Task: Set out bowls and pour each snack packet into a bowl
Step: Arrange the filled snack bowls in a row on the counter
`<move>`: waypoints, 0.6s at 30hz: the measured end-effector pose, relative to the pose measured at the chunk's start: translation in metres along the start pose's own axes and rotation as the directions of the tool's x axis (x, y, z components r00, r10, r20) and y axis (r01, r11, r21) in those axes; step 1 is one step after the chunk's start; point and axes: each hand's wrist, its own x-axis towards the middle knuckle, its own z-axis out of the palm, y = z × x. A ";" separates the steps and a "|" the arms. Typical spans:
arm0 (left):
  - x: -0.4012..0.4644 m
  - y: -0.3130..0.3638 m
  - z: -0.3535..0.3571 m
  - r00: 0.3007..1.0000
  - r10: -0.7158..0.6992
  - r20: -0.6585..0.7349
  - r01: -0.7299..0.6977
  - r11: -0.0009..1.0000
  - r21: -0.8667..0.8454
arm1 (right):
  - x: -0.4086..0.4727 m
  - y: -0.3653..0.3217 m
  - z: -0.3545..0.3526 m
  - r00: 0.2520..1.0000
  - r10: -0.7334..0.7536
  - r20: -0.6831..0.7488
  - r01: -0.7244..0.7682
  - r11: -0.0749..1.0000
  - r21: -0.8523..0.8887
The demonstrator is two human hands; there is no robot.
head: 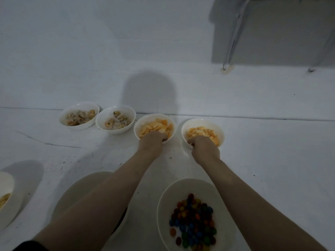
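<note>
Both hands out, arms extended to mid frame: left hand (152,142) curled over near rim of white round bowl of orange chips (145,122); right hand (204,146) likewise on 2nd white chip bowl (213,124). Grip vs. rest: can't tell. L to R: part-seen white bowl (7,180) at lower-left edge, two white bowls w/ brownish snacks (79,114) (116,119) upper left, chip bowls centre, candy-filled white bowl (165,205) bottom. No packets in view; pouring looks approx. done.

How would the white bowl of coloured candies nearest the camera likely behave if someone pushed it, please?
The white glossy bowl of coloured round candies would probably slide easily on the smooth white surface. The candies look loose, so they may roll and shift.
</note>
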 end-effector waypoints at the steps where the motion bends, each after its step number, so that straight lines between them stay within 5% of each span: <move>1: 0.007 -0.004 -0.001 1.000 -0.006 -0.001 0.006 1.000 -0.003 | 0.007 -0.003 0.001 1.000 -0.007 -0.004 0.007 1.000 -0.002; 18: 0.028 -0.018 0.001 0.993 -0.002 -0.117 0.001 1.000 -0.002 | 0.034 -0.027 0.004 0.997 -0.049 -0.054 0.046 0.997 -0.067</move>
